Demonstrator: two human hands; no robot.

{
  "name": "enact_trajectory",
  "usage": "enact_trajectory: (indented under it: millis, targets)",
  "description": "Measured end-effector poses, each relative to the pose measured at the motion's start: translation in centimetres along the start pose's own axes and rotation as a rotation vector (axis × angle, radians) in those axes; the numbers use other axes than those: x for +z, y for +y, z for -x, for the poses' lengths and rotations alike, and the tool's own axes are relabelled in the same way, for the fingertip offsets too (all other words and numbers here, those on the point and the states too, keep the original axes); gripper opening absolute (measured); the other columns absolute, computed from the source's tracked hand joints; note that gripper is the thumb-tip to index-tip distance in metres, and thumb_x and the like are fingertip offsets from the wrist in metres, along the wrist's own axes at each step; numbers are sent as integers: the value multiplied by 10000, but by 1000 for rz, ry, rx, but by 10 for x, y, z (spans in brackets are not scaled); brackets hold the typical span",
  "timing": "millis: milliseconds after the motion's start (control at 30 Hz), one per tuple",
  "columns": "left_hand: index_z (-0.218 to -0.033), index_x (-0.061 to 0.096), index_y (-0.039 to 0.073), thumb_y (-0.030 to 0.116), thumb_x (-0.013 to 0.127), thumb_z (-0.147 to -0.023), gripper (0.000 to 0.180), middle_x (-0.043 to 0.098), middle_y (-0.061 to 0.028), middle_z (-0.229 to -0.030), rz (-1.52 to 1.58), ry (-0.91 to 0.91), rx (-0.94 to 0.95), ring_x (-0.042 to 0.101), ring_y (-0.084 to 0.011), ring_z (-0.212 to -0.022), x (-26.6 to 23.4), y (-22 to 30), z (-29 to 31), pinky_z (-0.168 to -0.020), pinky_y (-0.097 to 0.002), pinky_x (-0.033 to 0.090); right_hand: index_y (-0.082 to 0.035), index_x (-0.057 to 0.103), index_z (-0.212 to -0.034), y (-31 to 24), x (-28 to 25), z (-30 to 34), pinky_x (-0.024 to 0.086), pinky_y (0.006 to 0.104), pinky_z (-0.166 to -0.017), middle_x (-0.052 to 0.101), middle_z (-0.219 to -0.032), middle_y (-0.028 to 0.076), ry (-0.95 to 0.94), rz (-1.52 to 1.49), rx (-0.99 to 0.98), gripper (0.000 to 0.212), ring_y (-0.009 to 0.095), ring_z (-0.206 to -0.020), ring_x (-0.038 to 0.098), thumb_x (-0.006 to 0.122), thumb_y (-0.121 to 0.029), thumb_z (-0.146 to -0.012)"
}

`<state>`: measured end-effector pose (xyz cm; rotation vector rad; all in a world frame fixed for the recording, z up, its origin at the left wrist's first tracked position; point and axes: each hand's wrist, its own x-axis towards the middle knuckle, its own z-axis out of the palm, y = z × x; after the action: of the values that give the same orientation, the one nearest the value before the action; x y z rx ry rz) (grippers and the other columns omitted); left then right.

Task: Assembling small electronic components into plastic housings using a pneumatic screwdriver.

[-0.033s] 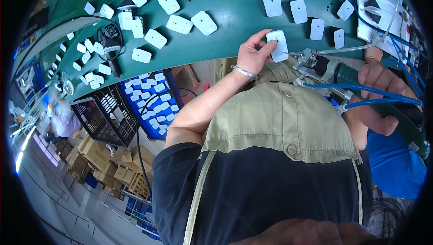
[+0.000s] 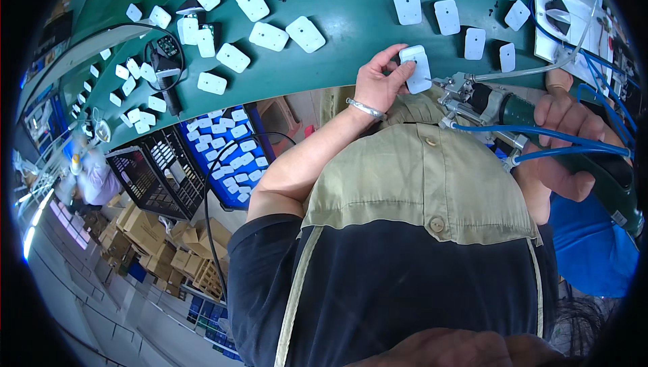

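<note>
Pinching the white cover (image 2: 420,78) along one side, the left fingers (image 2: 400,72) are closed, thumb across its face, at the near edge of the desk (image 2: 324,73). The right fingers (image 2: 570,120) curl round a green power tool (image 2: 520,112); whether its tip touches the cover, I cannot tell. A sideways push could twist that one-sided grip loose; a slipping tip might scratch the face or jab the thumb; the blue hoses (image 2: 540,134) could drag the tool off line.

Head fisheye looks down, near the table (image 2: 354,22).
</note>
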<state>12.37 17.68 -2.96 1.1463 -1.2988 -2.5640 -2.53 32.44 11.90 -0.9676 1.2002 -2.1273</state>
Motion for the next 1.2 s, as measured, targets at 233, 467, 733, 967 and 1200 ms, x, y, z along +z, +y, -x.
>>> enact_trajectory:
  millis: [233,467,733,967,1200]
  targets:
    - [-1075,522,61,122,633,-744,354,511,-5,-667,-150,88,75,517,-70,-578,-13,-7,-7,-472,-208,471,-74,454,-1009,6,4,3,331,299,-599,451,-677,18,89,46,-36,561,142,-626,415,580,-511,-682]
    - [-1084,511,75,94,616,-756,345,505,-7,-705,-124,120,-13,539,-93,-633,-28,-11,-8,-532,-241,505,-94,476,-922,-5,-7,6,271,268,-573,389,-640,-18,175,139,-60,536,109,-580,339,540,-557,-659]
    - [-1094,493,64,122,607,-768,350,548,-30,-762,47,-35,-69,570,-110,-672,-1,-3,-9,-546,-237,514,-77,393,-1102,1,-9,4,341,300,-608,438,-715,20,-121,-13,-51,631,139,-636,405,580,-516,-690]
    - [-1091,497,68,141,618,-763,357,548,-30,-745,-18,-63,-73,563,-97,-657,4,-5,-9,-520,-227,502,-78,392,-1043,-3,-7,6,338,293,-599,437,-716,22,-85,-33,-37,607,141,-644,404,607,-511,-676]
    - [-1088,497,62,135,615,-764,353,553,-33,-743,0,-34,-112,565,-102,-658,9,2,-6,-535,-235,511,-130,363,-802,-1,-1,0,339,288,-559,447,-701,28,-104,-74,30,493,141,-619,415,666,-484,-641]
